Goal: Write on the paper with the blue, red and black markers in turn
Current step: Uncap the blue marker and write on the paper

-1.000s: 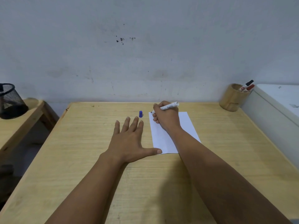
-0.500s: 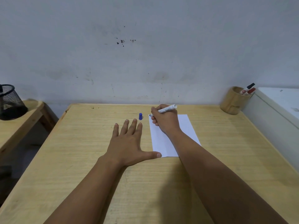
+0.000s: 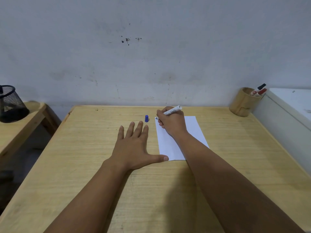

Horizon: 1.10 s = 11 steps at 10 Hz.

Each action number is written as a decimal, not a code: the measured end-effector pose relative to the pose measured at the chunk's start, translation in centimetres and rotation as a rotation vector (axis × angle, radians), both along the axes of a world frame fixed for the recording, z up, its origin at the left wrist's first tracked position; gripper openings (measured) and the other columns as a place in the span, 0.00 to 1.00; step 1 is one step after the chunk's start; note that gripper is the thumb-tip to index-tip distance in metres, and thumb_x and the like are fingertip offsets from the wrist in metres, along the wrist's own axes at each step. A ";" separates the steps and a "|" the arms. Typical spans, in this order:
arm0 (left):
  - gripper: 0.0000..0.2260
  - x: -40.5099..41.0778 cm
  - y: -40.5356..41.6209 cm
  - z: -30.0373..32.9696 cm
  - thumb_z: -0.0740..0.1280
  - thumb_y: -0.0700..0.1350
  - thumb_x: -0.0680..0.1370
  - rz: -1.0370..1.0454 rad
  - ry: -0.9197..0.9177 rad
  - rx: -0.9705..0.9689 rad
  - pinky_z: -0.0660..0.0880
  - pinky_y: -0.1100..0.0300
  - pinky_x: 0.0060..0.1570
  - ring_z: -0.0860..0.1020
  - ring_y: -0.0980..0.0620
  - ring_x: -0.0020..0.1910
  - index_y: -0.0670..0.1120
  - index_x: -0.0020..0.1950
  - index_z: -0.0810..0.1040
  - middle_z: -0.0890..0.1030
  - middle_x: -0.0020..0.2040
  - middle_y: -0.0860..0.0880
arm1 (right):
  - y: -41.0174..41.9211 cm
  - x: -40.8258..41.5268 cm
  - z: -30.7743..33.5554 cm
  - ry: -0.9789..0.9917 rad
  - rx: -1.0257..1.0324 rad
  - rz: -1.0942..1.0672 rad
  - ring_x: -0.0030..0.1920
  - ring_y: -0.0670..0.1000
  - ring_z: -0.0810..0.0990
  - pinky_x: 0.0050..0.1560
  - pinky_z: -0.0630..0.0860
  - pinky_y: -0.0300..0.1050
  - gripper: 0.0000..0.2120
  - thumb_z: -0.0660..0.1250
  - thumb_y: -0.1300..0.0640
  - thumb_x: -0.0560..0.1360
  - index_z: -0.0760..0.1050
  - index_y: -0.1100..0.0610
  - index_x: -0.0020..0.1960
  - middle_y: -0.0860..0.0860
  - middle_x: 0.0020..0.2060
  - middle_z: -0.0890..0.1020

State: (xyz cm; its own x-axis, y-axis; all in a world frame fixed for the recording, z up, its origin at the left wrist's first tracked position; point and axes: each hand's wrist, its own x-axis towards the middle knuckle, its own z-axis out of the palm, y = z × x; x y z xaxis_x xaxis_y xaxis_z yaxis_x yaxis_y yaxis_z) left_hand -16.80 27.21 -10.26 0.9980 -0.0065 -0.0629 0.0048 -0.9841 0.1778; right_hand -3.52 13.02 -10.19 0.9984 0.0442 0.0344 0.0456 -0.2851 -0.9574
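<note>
A white sheet of paper (image 3: 193, 128) lies on the wooden table (image 3: 84, 148). My right hand (image 3: 171, 121) grips the uncapped blue marker (image 3: 173, 111), its tip touching the paper's far left corner. The blue cap (image 3: 146, 118) stands on the table just left of that corner. My left hand (image 3: 134, 148) rests flat on the table with fingers spread, the thumb pressing the paper's near left corner. The red marker (image 3: 260, 92) and the black marker (image 3: 261, 86) stick out of a wooden cup (image 3: 242, 105) at the far right.
A white cabinet (image 3: 286, 115) borders the table on the right. A black mesh holder (image 3: 10, 105) sits on a lower wooden table to the left, across a gap. A grey wall rises behind the table's far edge.
My right hand has shifted slightly left, bringing the marker tip to the paper's far left corner. My left hand has stayed flat in place.
</note>
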 end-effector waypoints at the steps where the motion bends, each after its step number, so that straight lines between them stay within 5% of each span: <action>1: 0.64 0.0 0.0 0.0 0.47 0.89 0.59 0.001 0.004 0.002 0.38 0.36 0.80 0.37 0.47 0.84 0.51 0.85 0.46 0.41 0.85 0.51 | 0.0 0.1 0.0 -0.004 -0.012 0.001 0.32 0.50 0.85 0.40 0.84 0.47 0.11 0.73 0.52 0.76 0.82 0.55 0.37 0.55 0.34 0.87; 6: 0.63 -0.3 -0.1 0.6 0.50 0.88 0.59 0.003 0.009 -0.033 0.40 0.37 0.80 0.41 0.47 0.84 0.51 0.85 0.50 0.46 0.86 0.50 | -0.2 0.5 0.4 0.069 0.212 -0.014 0.31 0.51 0.82 0.35 0.80 0.44 0.14 0.75 0.54 0.79 0.78 0.59 0.38 0.56 0.31 0.83; 7: 0.44 0.1 -0.1 2.0 0.57 0.84 0.65 0.103 -0.131 -0.124 0.64 0.44 0.72 0.69 0.46 0.74 0.54 0.69 0.73 0.74 0.71 0.54 | -0.2 0.7 1.2 0.145 0.305 0.030 0.31 0.54 0.78 0.33 0.77 0.43 0.16 0.77 0.52 0.78 0.76 0.59 0.39 0.56 0.31 0.81; 8: 0.26 2.6 0.2 3.3 0.63 0.69 0.77 0.266 -0.328 -0.298 0.76 0.50 0.54 0.80 0.49 0.56 0.55 0.69 0.73 0.79 0.63 0.55 | -0.5 0.1 2.8 0.161 0.296 0.101 0.32 0.54 0.76 0.31 0.75 0.43 0.17 0.79 0.47 0.76 0.77 0.56 0.40 0.55 0.33 0.81; 10: 0.15 6.4 0.0 2.6 0.63 0.53 0.83 0.197 -0.293 -0.245 0.77 0.52 0.54 0.80 0.47 0.61 0.53 0.68 0.80 0.81 0.62 0.52 | -2.6 -1.4 6.7 -0.078 0.128 0.065 0.24 0.46 0.71 0.28 0.69 0.38 0.18 0.78 0.48 0.77 0.74 0.55 0.38 0.44 0.24 0.76; 11: 0.12 6.5 0.0 2.4 0.64 0.48 0.82 0.234 -0.307 -0.263 0.77 0.53 0.54 0.80 0.46 0.60 0.51 0.63 0.83 0.84 0.60 0.51 | -4.6 -2.6 7.4 -0.027 0.153 0.186 0.32 0.49 0.83 0.35 0.79 0.42 0.04 0.77 0.60 0.78 0.82 0.57 0.50 0.55 0.37 0.85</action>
State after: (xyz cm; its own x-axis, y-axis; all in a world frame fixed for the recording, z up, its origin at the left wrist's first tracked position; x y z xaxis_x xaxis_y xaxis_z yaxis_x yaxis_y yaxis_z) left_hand -10.30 27.23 -7.91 0.9466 0.2453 0.2093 0.1297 -0.8839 0.4494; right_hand -6.08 8.47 -2.81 0.9722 0.2194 0.0817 0.1102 -0.1213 -0.9865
